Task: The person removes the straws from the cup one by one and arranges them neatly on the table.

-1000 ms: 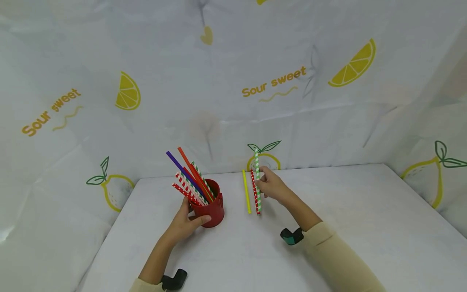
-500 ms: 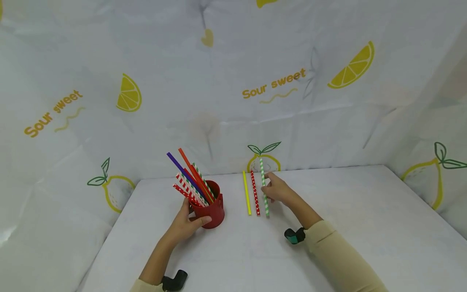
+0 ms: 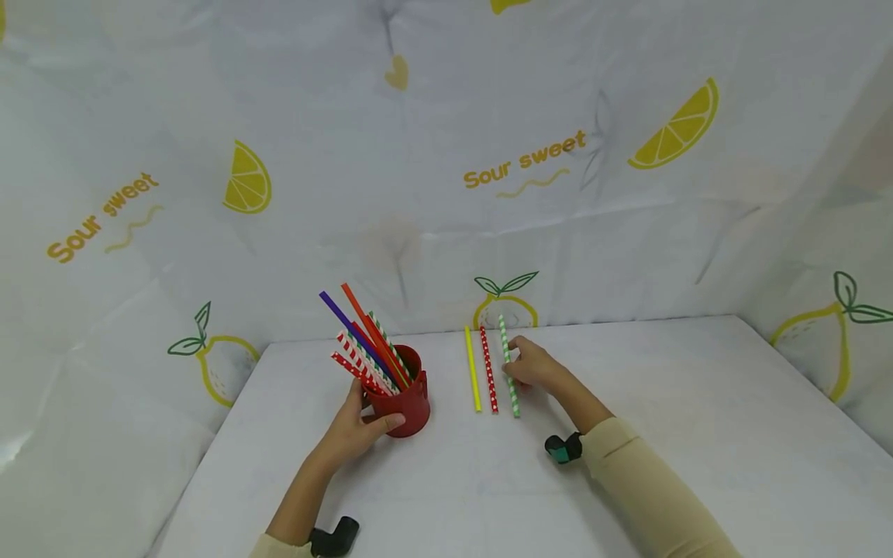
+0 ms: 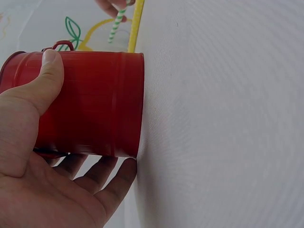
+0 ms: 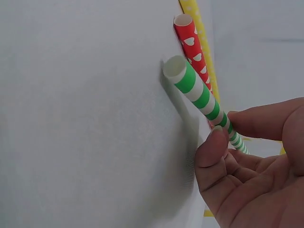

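Right of centre, my right hand (image 3: 533,366) is pinching a green-striped straw (image 3: 514,397); left of centre, my left hand (image 3: 351,430) is gripping a red cup (image 3: 410,411). Light, probably crushable, the straw is suiting mid-length pinching.

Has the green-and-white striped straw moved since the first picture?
Yes: the striped straw has shifted right, away from the red straw with white hearts.

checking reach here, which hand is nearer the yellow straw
Right. The right hand pinches the green straw, just right of the yellow straw with the red straw between. The left hand holds the cup, farther off, left of the yellow straw.
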`<state>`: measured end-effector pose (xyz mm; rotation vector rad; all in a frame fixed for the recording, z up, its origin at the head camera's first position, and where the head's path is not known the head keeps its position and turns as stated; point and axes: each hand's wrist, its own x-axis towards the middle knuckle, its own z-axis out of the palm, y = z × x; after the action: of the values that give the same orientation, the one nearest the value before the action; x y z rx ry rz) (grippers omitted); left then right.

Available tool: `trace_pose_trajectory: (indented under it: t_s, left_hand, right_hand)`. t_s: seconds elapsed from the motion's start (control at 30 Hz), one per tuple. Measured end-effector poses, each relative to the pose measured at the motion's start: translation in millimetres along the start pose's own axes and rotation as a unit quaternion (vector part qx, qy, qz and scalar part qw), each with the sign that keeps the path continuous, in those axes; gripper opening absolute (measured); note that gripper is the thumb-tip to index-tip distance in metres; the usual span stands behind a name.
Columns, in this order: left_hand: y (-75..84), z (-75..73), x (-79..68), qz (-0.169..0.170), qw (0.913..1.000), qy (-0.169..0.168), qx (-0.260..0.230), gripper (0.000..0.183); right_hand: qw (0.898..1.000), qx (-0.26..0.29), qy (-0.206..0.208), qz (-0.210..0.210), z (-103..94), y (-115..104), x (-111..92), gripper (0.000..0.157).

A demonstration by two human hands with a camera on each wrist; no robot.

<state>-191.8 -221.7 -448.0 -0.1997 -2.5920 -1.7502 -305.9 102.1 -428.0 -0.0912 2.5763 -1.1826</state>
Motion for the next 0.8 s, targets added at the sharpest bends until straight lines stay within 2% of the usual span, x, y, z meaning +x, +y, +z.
trace_pose_trajectory:
  t_s: [0.23, 0.47, 0.8]
  left_hand:
    - [-1.7, 0.9, -1.1, 0.008, 1.0, -0.003, -0.001, 0.096]
    - [-1.2, 0.1, -0.4, 0.012, 0.9999, -0.003, -0.005, 0.096]
    - [1.2, -0.1, -0.5, 0.007, 1.0, -0.001, -0.005, 0.096]
  right_hand:
    - [0.999, -0.023, -0.006, 0.021, 4.2, 3, 7, 0.052]
    - [0.999, -0.04, -0.003, 0.015, 3.9, 2, 12, 0.052]
    - [0.997, -0.061, -0.006, 0.038, 4.2, -2, 16, 0.053]
